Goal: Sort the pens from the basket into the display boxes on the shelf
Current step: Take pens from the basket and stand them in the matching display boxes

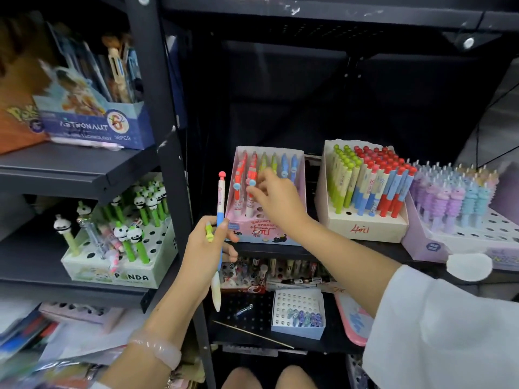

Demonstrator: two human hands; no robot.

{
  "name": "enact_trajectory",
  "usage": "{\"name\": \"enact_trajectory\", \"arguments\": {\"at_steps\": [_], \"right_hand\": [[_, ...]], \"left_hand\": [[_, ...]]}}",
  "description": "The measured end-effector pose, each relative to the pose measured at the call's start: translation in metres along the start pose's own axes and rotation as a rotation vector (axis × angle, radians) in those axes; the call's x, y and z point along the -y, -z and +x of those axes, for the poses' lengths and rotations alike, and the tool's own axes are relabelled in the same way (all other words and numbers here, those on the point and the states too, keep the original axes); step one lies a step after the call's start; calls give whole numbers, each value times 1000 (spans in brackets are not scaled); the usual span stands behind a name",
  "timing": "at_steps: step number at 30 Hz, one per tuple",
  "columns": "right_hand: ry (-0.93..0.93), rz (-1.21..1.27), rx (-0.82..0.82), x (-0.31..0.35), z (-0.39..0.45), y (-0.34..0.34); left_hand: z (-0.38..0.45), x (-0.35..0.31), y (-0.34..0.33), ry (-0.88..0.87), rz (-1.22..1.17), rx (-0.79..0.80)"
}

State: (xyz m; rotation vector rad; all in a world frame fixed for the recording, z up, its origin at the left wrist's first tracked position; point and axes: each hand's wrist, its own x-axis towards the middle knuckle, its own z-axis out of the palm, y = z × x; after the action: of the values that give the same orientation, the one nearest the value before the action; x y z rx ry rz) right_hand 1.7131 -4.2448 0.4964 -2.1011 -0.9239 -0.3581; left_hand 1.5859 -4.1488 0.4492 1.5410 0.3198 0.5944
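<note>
left hand grips 1 upright blue-and-white pen with a red cap; right hand pinches a pen top in the pink display box

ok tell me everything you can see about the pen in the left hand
The pen is long and slim, and looks like plastic. It has a round red knob on top, a white upper barrel with small print, a blue middle section and a cream lower end that tapers to the tip. It stands nearly upright, knob up, in front of the shelf post. The left hand grips it around the blue part, alongside a small yellow-green item that I cannot identify.
</note>
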Motion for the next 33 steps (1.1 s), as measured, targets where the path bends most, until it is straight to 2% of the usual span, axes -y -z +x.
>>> {"name": "enact_trajectory", "arguments": {"at_steps": [6,9,10,13,15,18,22,25,29,31,33], "right_hand": [[-38,-66,49,8,-2,2],[-67,116,-87,17,-8,14],[-75,204,-79,20,-11,16],[-146,370,124,26,-21,19],[-167,386,163,22,-26,23],[-190,414,55,7,-31,42],[-221,445,-153,-22,-36,84],[-209,358,-273,-49,-43,120],[-178,55,-419,-75,-48,149],[-175,-67,-431,-82,-48,153],[-169,-157,-360,-87,-47,150]], "left_hand": [[-2,-1,-2,-18,33,13],[-3,-4,-6,-52,36,54],[-3,-5,-9,-65,33,71],[-4,-6,-21,-72,15,123],[-6,-6,-32,-37,-22,153],[-8,-7,-49,53,-81,219],[-11,-7,-76,100,31,335],[-10,-8,-101,148,63,356],[-7,-14,-130,270,-6,358],[-6,-17,-139,326,-80,363],[-5,-18,-143,343,-99,358]]}}
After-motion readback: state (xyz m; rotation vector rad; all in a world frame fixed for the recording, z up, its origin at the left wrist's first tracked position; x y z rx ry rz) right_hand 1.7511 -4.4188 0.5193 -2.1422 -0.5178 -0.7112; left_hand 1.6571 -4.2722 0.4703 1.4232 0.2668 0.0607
